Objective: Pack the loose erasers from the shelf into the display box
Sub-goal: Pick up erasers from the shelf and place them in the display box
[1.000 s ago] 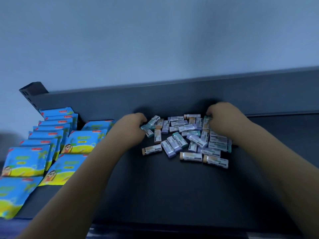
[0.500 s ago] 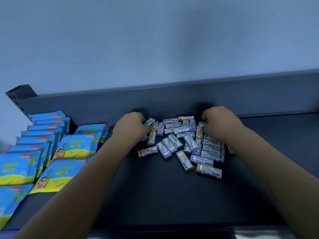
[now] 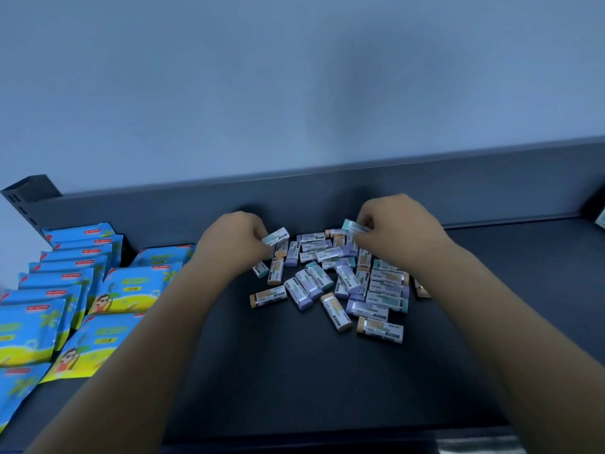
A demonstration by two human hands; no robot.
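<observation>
- A heap of small rectangular erasers in paper sleeves, with orange, lilac and teal ends, is spread on the dark grey metal shelf, close to its far rail.
- One teal-ended eraser is pinched in the curled fingers of the left hand at the heap's far left edge.
- A second teal eraser is gripped by the right hand over the heap's far right part.
- Overlapping rows of blue and yellow plastic packets are laid at the shelf's left.
</observation>
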